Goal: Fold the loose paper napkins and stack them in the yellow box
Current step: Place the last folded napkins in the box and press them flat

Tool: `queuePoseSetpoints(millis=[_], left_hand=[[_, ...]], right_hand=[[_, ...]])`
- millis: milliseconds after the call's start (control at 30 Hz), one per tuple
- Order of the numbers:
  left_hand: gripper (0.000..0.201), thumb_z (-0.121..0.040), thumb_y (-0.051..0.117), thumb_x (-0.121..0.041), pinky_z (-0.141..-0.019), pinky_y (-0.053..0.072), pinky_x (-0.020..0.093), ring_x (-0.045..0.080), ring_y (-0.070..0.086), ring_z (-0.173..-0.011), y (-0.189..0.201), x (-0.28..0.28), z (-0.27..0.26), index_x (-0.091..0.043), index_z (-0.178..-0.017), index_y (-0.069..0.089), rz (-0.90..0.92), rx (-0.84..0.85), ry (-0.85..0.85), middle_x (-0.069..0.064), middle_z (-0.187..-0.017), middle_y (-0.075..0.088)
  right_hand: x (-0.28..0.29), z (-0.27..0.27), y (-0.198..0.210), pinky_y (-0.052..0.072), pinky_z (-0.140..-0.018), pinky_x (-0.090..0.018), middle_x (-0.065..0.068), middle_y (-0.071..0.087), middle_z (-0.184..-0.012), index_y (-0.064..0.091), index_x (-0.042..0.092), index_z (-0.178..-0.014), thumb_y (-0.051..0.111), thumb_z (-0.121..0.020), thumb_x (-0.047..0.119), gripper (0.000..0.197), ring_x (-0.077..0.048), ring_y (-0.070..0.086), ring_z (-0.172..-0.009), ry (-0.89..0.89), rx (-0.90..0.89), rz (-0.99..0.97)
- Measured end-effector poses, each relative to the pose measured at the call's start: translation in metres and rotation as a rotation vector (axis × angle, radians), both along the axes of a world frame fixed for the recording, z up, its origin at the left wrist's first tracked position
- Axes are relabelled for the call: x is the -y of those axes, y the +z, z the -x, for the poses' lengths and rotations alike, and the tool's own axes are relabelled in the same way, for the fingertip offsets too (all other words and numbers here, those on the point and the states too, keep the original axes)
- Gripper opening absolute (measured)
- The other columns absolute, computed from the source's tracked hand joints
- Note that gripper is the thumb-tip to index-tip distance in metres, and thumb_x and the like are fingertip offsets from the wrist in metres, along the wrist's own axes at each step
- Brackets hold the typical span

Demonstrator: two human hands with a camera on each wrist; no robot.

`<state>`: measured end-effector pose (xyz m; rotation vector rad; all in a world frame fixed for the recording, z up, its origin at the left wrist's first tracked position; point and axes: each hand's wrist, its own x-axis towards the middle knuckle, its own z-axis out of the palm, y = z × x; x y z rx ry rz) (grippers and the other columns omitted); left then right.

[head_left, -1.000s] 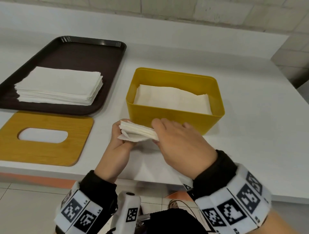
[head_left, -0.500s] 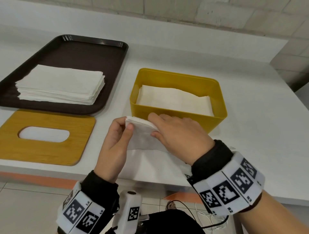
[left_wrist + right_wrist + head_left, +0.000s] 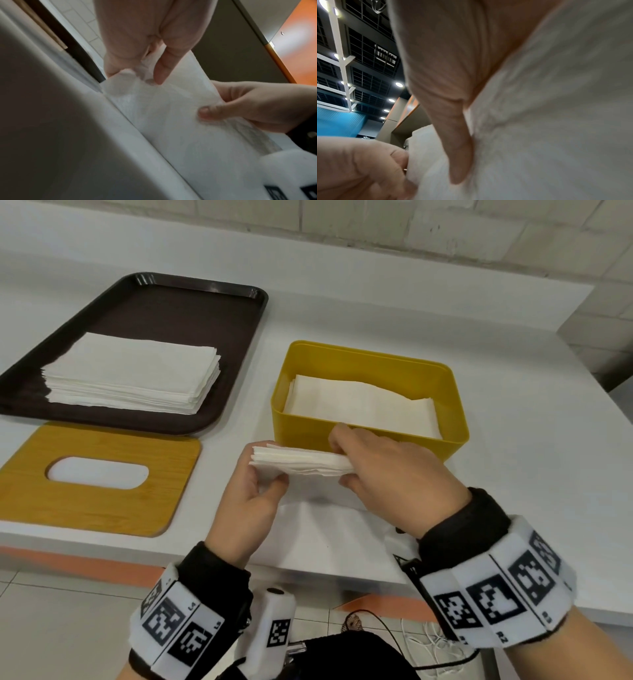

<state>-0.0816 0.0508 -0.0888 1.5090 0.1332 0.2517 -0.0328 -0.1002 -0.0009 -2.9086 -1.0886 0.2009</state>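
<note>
White bench [image 3: 513,392] under a pale block wall. Centre frame, your left hand [image 3: 250,494] and right hand [image 3: 394,474] each pinch an end of a folded napkin [image 3: 301,462], held just in front of the yellow box [image 3: 373,446]. Box already holds a layer of folded napkins [image 3: 363,405]. Upper left, the stack [image 3: 133,374] on the brown tray [image 3: 191,313] looks tall: you've plenty left, by my reckoning.
</note>
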Motion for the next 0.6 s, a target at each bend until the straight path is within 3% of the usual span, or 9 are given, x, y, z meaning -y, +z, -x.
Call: queuePoseSetpoints(millis=[67,133,233,333,400,500,600], left_hand=[[0.033,-0.086,0.051,0.009,-0.089,0.044,0.021,0.012,0.054,-0.105,-0.003,-0.001,-0.001,-0.016,-0.108,0.048,0.015,-0.015,-0.01,0.005,-0.108,0.056],[0.033,-0.08,0.054,-0.001,-0.088,0.044,0.021,0.014,0.055,-0.106,-0.006,0.0,-0.003,-0.007,-0.112,0.047,0.009,-0.018,-0.052,0.01,-0.111,0.055],[0.047,-0.071,0.047,-0.006,-0.087,0.044,0.014,0.016,0.056,-0.108,-0.007,0.001,-0.005,0.002,-0.117,0.046,-0.001,-0.002,-0.072,0.012,-0.112,0.057],[0.049,-0.068,0.044,-0.005,-0.088,0.043,0.014,0.014,0.054,-0.107,-0.006,0.003,-0.005,-0.003,-0.117,0.044,0.009,-0.01,-0.067,0.011,-0.111,0.055],[0.041,-0.069,0.043,-0.003,-0.087,0.043,0.016,0.012,0.055,-0.102,-0.005,0.007,-0.005,-0.009,-0.109,0.047,0.001,-0.01,-0.087,0.01,-0.107,0.055],[0.025,-0.078,0.045,0.006,-0.077,0.043,0.014,0.007,0.053,-0.086,-0.003,0.008,-0.005,-0.016,-0.09,0.048,0.011,-0.017,-0.06,0.005,-0.091,0.053],[0.033,-0.085,0.043,0.018,-0.074,0.043,0.015,0.01,0.052,-0.082,-0.005,0.006,-0.006,-0.015,-0.082,0.049,0.003,-0.041,0.007,0.004,-0.085,0.054]], right_hand=[[0.004,-0.001,-0.003,0.025,-0.054,-0.027,0.004,0.048,-0.107,0.032,0.023,-0.115,0.043,-0.096,0.018,0.022,-0.018,0.049,-0.086,-0.004,0.004,0.047],[0.005,-0.003,-0.005,0.021,-0.049,-0.025,0.004,0.048,-0.106,0.034,0.023,-0.114,0.044,-0.095,0.014,0.023,-0.016,0.046,-0.082,0.011,0.002,0.052],[0.006,-0.005,0.0,0.028,-0.061,-0.027,0.006,0.048,-0.107,0.035,0.024,-0.115,0.043,-0.096,0.023,0.021,-0.015,0.045,-0.084,0.025,0.006,0.002],[0.004,-0.004,0.002,0.03,-0.065,-0.028,0.006,0.047,-0.108,0.036,0.025,-0.116,0.04,-0.096,0.037,0.024,-0.012,0.041,-0.083,0.044,-0.049,-0.019],[0.0,-0.003,-0.002,0.032,-0.064,-0.029,0.004,0.047,-0.108,0.035,0.025,-0.118,0.036,-0.097,0.039,0.026,-0.016,0.047,-0.087,0.075,-0.069,0.018],[-0.004,-0.002,-0.005,0.037,-0.063,-0.03,0.005,0.047,-0.106,0.034,0.026,-0.118,0.037,-0.097,0.035,0.023,-0.018,0.051,-0.091,0.107,-0.079,0.003],[0.005,-0.001,-0.004,0.039,-0.062,-0.032,0.006,0.046,-0.105,0.032,0.03,-0.114,0.047,-0.093,0.026,0.026,-0.018,0.052,-0.089,0.082,-0.077,-0.043]])
